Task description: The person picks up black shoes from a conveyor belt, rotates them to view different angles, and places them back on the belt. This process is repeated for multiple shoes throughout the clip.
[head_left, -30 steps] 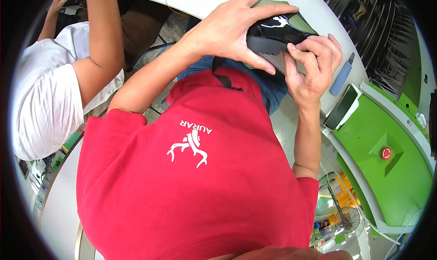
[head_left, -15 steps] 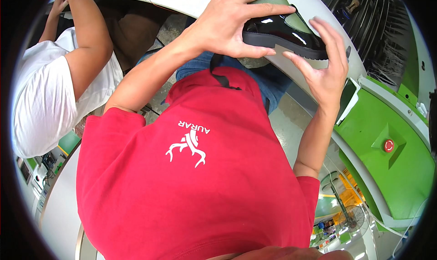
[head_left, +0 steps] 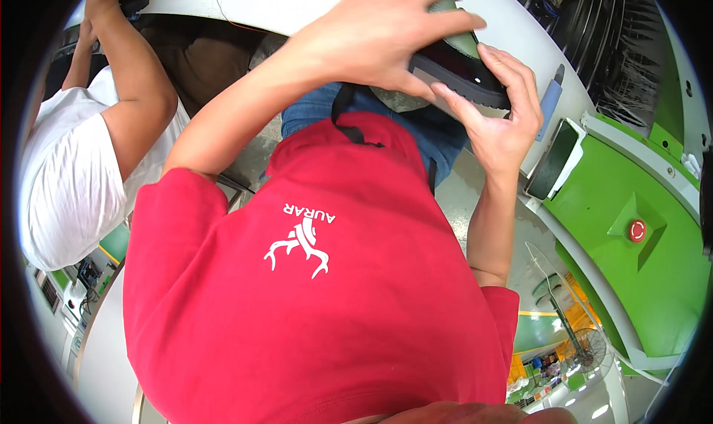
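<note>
A shiny black shoe (head_left: 461, 66) with pale green panels and a thick, dark ridged sole is held over the edge of the white table. My left hand (head_left: 379, 38) grips one end from the left, fingers over the green upper and thumb at the sole side. Around the other end, at the right, closes my right hand (head_left: 509, 116), with its fingers on the black upper and its thumb near the sole. The two thumbs almost meet below the shoe. My left hand is slightly blurred and hides much of the upper.
A blue-grey handled tool (head_left: 549, 103) lies on the white table (head_left: 275, 1), right of my right hand. At the right stands a green machine (head_left: 624, 275) with a red button (head_left: 637, 231); dark bristly strips (head_left: 601, 60) are behind. A co-worker in a white shirt (head_left: 82, 171) sits at left.
My right hand has closed onto the end of the shoe, where its fingers were spread before. The shoe has turned and shifted slightly left. More of the blue-grey tool now shows.
</note>
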A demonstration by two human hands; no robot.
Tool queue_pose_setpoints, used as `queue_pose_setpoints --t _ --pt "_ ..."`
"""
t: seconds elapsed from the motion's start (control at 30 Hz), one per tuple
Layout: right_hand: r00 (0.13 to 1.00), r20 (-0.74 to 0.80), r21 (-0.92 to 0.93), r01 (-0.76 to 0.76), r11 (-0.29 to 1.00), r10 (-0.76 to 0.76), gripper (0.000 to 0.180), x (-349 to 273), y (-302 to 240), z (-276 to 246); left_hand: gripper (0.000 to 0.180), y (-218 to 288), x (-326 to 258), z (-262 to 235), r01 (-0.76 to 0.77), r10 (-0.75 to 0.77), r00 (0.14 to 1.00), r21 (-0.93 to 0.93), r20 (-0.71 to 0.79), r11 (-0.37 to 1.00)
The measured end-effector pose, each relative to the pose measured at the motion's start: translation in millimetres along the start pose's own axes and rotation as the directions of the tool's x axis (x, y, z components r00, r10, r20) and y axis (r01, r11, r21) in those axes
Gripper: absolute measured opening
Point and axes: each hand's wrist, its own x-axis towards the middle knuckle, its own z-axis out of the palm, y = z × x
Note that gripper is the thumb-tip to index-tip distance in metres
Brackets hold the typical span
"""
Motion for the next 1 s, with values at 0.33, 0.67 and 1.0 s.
queue_pose_setpoints --t 0.33,0.67,1.0 --pt "0.99 0.06 0.285 -0.141 0.948 0.129 0.069 -15.7 28.1 -13.8 0.069 5.2 13.3 18.3 -0.055 0.052 0.998 -0.059 -0.045 0.997" --pt "0.995 -0.039 0.175 -0.085 0.981 0.093 0.059 -14.5 20.0 -3.8 0.072 4.6 4.9 29.8 0.054 -0.054 0.999 -0.034 0.002 0.998" --pt "0.97 -0.221 0.417 -0.002 0.909 0.104 0.091 -17.1 12.7 8.3 0.064 0.6 3.9 23.2 -0.033 0.006 0.992 -0.218 -0.125 0.975"
